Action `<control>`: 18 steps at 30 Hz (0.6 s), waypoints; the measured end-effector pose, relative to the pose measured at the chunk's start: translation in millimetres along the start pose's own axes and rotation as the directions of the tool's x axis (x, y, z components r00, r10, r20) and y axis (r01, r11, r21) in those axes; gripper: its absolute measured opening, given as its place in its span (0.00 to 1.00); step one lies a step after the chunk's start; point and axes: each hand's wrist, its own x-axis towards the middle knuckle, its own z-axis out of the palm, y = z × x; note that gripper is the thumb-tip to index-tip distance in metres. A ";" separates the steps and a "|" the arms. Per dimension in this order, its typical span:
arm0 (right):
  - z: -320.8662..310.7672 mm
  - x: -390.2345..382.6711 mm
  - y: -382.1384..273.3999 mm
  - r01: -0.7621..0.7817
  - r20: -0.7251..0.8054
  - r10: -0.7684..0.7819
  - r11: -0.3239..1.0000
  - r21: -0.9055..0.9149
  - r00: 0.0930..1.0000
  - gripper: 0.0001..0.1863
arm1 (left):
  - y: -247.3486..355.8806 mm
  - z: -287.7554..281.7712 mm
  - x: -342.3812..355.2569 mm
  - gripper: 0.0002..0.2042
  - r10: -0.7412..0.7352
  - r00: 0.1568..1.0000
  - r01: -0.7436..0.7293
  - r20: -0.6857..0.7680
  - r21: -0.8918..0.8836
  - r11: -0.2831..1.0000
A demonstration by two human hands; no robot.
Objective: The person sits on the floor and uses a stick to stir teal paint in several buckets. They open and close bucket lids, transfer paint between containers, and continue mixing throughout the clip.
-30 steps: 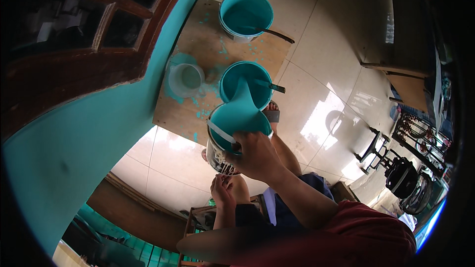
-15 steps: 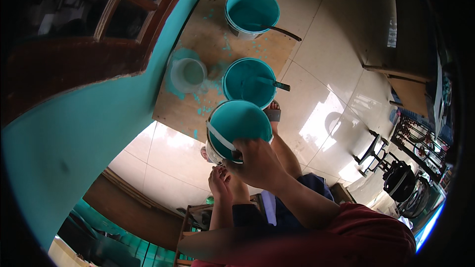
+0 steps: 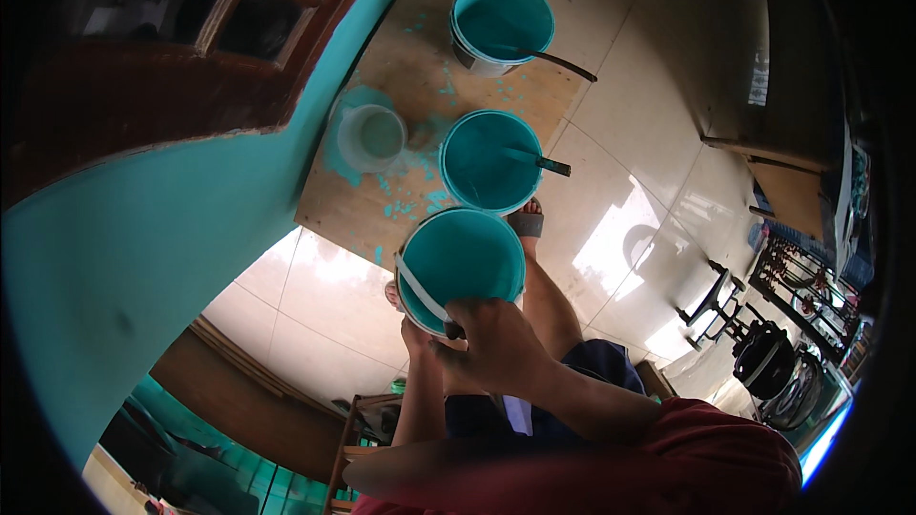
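Observation:
My right hand (image 3: 496, 341) is closed on the near rim and white handle of a paint bucket (image 3: 468, 262), raised in front of my knees. Teal paint coats its inside, and its mouth faces up toward me. My left hand (image 3: 420, 341) is against the lower near-left side of this bucket, its fingers mostly hidden behind the wall. Just beyond stands a second teal-coated bucket (image 3: 482, 157) with a flat, dark-handled tool (image 3: 551, 166) leaning over its rim. Farther off, a third bucket (image 3: 496, 14) holds teal paint and a long dark-handled stirrer (image 3: 568, 65).
A paint-spotted wooden board (image 3: 425, 86) lies under the two standing buckets and a translucent tub (image 3: 372, 138). The teal wall (image 3: 181, 219) rises at left, with a brown-framed window above it. A wheeled black frame (image 3: 735, 315) stands on the tiles at right.
The held bucket has come slightly nearer to me and my right hand with it. My left hand has moved up from below the bucket to its side.

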 end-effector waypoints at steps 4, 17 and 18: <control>8.8 -1.0 -0.6 0.073 -0.015 -0.073 0.997 -0.024 0.997 0.14 | 9.6 27.1 -0.4 0.21 0.082 0.955 -0.003 0.285 -0.267 0.964; 14.3 -10.9 -3.5 0.047 -0.033 -0.048 0.998 -0.039 0.998 0.15 | 17.9 39.2 7.1 0.24 0.109 0.903 0.070 0.417 -0.393 0.917; 15.6 -10.4 -3.4 0.050 -0.030 -0.051 0.998 -0.034 0.998 0.15 | 16.8 38.6 7.6 0.24 0.138 0.897 0.035 0.419 -0.380 0.924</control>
